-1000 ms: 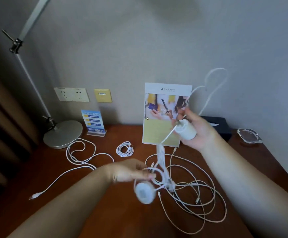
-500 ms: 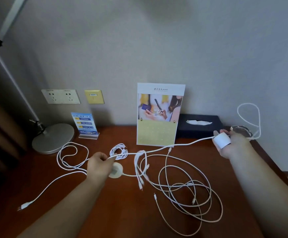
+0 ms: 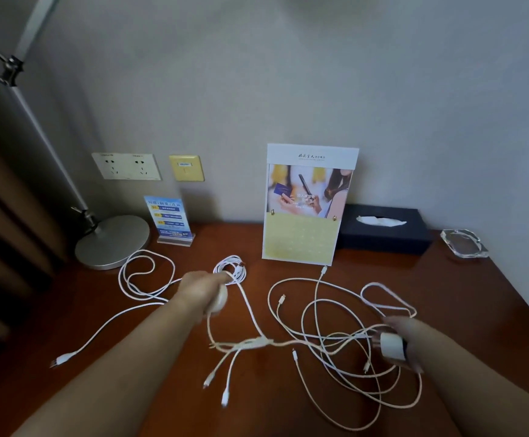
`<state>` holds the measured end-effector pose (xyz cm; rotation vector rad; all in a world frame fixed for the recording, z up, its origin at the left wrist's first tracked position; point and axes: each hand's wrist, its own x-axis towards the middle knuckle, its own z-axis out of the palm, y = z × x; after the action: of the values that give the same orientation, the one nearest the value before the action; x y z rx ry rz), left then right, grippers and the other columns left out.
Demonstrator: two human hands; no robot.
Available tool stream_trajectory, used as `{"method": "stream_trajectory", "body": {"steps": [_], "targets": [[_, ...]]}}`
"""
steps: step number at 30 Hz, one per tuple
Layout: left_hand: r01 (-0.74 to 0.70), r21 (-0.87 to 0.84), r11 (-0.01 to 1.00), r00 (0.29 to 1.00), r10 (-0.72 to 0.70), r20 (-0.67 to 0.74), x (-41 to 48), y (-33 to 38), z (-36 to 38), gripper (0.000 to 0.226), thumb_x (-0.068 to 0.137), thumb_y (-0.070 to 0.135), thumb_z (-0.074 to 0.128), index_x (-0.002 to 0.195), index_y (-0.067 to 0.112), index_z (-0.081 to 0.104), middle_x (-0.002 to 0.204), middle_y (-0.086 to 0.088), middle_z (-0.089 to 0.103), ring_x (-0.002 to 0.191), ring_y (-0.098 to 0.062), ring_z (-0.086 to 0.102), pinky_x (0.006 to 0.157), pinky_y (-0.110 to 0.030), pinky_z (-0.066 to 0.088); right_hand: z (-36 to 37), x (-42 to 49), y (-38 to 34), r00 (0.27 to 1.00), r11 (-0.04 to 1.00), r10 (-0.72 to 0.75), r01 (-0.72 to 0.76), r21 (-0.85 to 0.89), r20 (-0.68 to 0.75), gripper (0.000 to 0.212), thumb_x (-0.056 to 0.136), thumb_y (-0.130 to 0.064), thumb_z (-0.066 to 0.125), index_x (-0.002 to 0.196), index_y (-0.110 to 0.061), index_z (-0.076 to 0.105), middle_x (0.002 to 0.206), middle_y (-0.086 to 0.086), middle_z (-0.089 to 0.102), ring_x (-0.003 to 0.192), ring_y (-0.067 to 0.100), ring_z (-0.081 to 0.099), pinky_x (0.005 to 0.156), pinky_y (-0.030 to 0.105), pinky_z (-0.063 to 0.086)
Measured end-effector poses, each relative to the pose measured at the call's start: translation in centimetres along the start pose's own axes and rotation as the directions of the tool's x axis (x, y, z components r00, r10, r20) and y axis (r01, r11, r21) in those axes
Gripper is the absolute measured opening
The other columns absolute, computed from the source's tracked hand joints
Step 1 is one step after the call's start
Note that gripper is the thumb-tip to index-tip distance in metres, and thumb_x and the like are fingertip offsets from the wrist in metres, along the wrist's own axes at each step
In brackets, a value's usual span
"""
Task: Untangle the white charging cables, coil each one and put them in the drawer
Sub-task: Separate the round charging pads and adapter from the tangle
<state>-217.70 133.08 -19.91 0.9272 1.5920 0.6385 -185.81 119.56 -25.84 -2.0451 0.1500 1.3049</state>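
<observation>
**Two hands hold the ends of tangled white cables on a wooden desk**

Seen from above, looking down at a reddish-brown desk (image 3: 288, 414) that stands against a grey wall.

The left hand (image 3: 200, 287), near the desk's centre, has its fingers curled round a round white puck (image 3: 219, 302). A cable from the puck drops toward 6 o'clock and meets a split cable (image 3: 247, 343), whose short leads fan out, each ending in a connector.

The right hand (image 3: 406, 340), at 4 o'clock, grips a white plug (image 3: 391, 345). Its fingers are blurred, but they are closed on the plug. Around and beneath this hand lies the tangle (image 3: 351, 336): many loose, crossing loops of thin white cable spread flat on the desk from 2 to 5 o'clock, with several connector ends poking out.

Just beyond the left hand, toward 12 o'clock, sits a small coil (image 3: 230, 268) of white cable. At 10 o'clock a loose cable (image 3: 146, 275) lies in open curves, and its tail runs to a connector at 8 o'clock.

Along the wall, from 10 to 2 o'clock, stand a lamp (image 3: 111, 241) with a round metal base, a blue sign (image 3: 168, 220), a tall card (image 3: 307, 206), a dark tissue box (image 3: 383, 230) and a glass ashtray (image 3: 465, 244). Sockets (image 3: 126, 165) are set in the wall above the lamp base.
</observation>
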Motion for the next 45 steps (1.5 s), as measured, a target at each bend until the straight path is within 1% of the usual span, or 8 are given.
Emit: {"method": "stream_trajectory", "body": {"steps": [8,11,15,17,25,32,40,45], "targets": [[0.089,0.344,0.935,0.973,-0.155,0.169,-1.2,-0.1,1.6,0.028,0.078,0.026,0.071,0.092,0.004,0.060,0.077,-0.019,0.066,0.064,-0.030,0.066,0.057,-0.032,0.053,3.1,-1.8,1.4,0.841,0.781,-0.459,0.229,-0.581,-0.286,0.068,0.081,-0.047,0.058,0.132,-0.004,0.045,0.128,0.020,0.049,0.119,0.038,0.047,0.099,0.045,0.043],[0.177,0.273,0.945,0.906,-0.265,0.330,-2.2,0.9,2.5,0.021,0.087,0.028,0.060,0.092,0.008,0.056,0.067,-0.013,0.066,0.055,-0.024,0.065,0.054,-0.026,0.051,7.1,-7.3,1.6,0.707,0.543,-0.698,0.627,-0.559,0.115,0.079,0.079,-0.050,0.066,0.142,-0.016,0.034,0.145,0.006,0.038,0.135,0.025,0.035,0.108,0.039,0.033],[0.271,0.061,0.961,0.870,-0.272,0.412,-2.9,2.9,3.4,0.021,0.087,0.023,0.053,0.074,0.008,0.057,0.055,-0.010,0.064,0.045,-0.023,0.062,0.043,-0.023,0.050,10.6,-12.9,4.3,0.094,-0.042,-0.902,0.952,-0.303,0.421,0.045,0.083,-0.055,0.052,0.106,-0.018,0.064,0.125,-0.001,0.054,0.118,0.010,0.047,0.101,0.020,0.033],[0.281,-0.017,0.960,0.869,-0.246,0.430,-3.3,3.9,3.6,0.026,0.088,0.022,0.050,0.069,0.006,0.057,0.055,-0.010,0.064,0.042,-0.021,0.061,0.043,-0.023,0.049,10.6,-13.7,5.5,-0.041,-0.181,-0.859,0.957,-0.228,0.510,0.048,0.088,-0.059,0.043,0.091,-0.018,0.068,0.124,-0.004,0.055,0.117,0.005,0.047,0.098,0.022,0.037],[0.382,-0.270,0.884,0.907,-0.302,0.294,-3.4,4.2,2.8,0.032,0.094,0.027,0.049,0.075,0.005,0.060,0.048,-0.009,0.064,0.058,-0.018,0.063,0.057,-0.027,0.051,8.1,-11.7,2.7,0.386,0.314,-0.840,0.919,-0.240,0.381,0.025,0.086,-0.031,0.065,0.106,-0.037,0.052,0.081,-0.004,0.066,0.071,0.007,0.066,0.070,0.028,0.056],[0.431,-0.586,0.686,0.896,-0.404,0.187,-2.8,3.1,3.4,0.023,0.096,0.021,0.049,0.088,0.000,0.054,0.078,-0.020,0.059,0.066,-0.029,0.063,0.068,-0.041,0.058,6.0,-10.4,0.7,0.336,0.011,-0.825,0.814,-0.581,0.455,0.045,0.088,-0.030,0.062,0.132,-0.030,0.050,0.096,-0.008,0.059,0.086,0.010,0.057,0.072,0.020,0.045],[0.468,-0.636,0.614,0.837,-0.538,0.096,-2.8,1.0,4.1,0.025,0.094,0.023,0.055,0.107,0.002,0.049,0.107,-0.020,0.061,0.074,-0.030,0.065,0.061,-0.038,0.056,6.3,-8.6,-0.7,-0.027,-0.284,-0.945,0.563,-0.776,0.327,0.031,0.067,-0.031,0.082,0.061,-0.016,0.056,0.054,-0.004,0.047,0.041,0.014,0.038,0.041,0.014,0.008],[0.459,-0.746,0.483,0.780,-0.622,0.077,-2.6,-0.9,3.2,0.040,0.088,0.021,0.064,0.121,0.007,0.047,0.119,-0.022,0.051,0.092,-0.039,0.063,0.061,-0.044,0.057,6.3,-8.5,-1.0,0.405,-0.269,-0.799,0.420,-0.867,0.444,0.028,0.091,-0.039,0.048,0.068,-0.024,0.042,0.061,-0.008,0.042,0.057,0.013,0.043,0.059,0.028,0.032]]}}
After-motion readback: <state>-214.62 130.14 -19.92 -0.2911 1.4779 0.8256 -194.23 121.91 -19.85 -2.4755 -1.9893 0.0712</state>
